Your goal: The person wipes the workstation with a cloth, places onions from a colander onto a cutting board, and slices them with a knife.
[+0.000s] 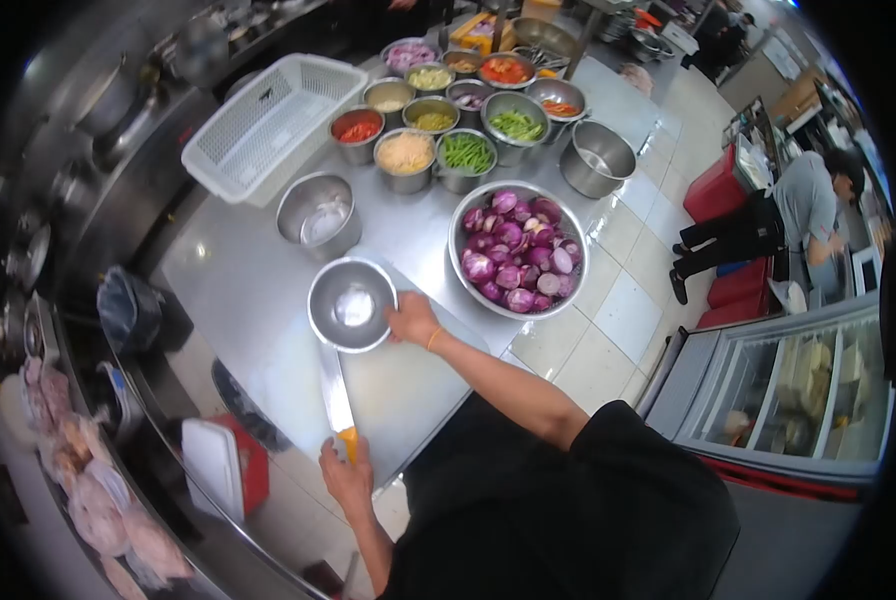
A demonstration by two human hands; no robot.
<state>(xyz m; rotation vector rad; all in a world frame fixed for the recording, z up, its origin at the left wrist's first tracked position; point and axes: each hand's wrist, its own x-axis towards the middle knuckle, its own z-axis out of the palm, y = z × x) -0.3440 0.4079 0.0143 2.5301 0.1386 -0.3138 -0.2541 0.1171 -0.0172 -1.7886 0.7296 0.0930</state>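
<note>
My right hand (414,320) grips the rim of a steel bowl (356,303), which has nothing in it and is held over a white cutting board (413,375). In my left hand (347,474), at the board's near edge, is a knife (337,395) with a yellow handle. Its blade points away from me, and the far end reaches the bowl's near side, where the tip is hidden. Right of the board stands a large steel bowl (457,262) full of peeled purple onions (513,245). Beyond the held bowl is a steel pot (303,232) with something pale at its bottom.
A white perforated basket (208,180) lies at the table's far left. Several steel pots of cut vegetables (467,152) crowd the far end, near another steel pot (598,158). A person (806,205) bends at the right, near a glass-topped fridge (793,385). A red-and-white cooler (213,465) stands on the floor.
</note>
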